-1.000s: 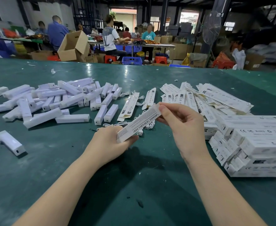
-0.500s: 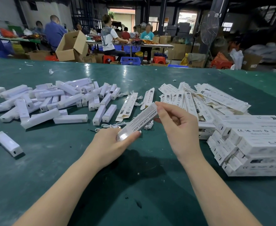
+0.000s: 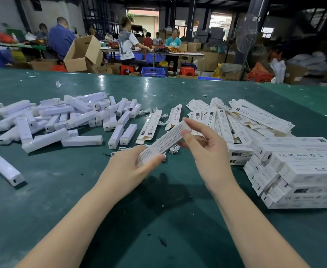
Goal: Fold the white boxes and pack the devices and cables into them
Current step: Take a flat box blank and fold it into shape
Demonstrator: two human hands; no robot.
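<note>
Both hands are holding one box (image 3: 163,142) above the table (image 3: 158,219).

The left hand (image 3: 128,169) is gripping its near end and the right hand (image 3: 207,149) is pinching its far end, probably to close a flap; devices (image 3: 48,118) are lying left, flat boxes (image 3: 236,120) behind the right hand.

1. The table (image 3: 66,200) has a dark green, smooth covering with a dull sheen; ceiling light glints on it toward the far edge, and it is scuffed and speckled near the front edge.
2. The white box (image 3: 164,143) looks like thin matt card with fine grey print.
3. The devices (image 3: 48,120) heaped toward the left edge are glossy white plastic.
4. The flat boxes (image 3: 242,117) are printed card, some under shiny clear film.
5. The stacked boxes (image 3: 301,171) at the right edge are smooth white card.
</note>
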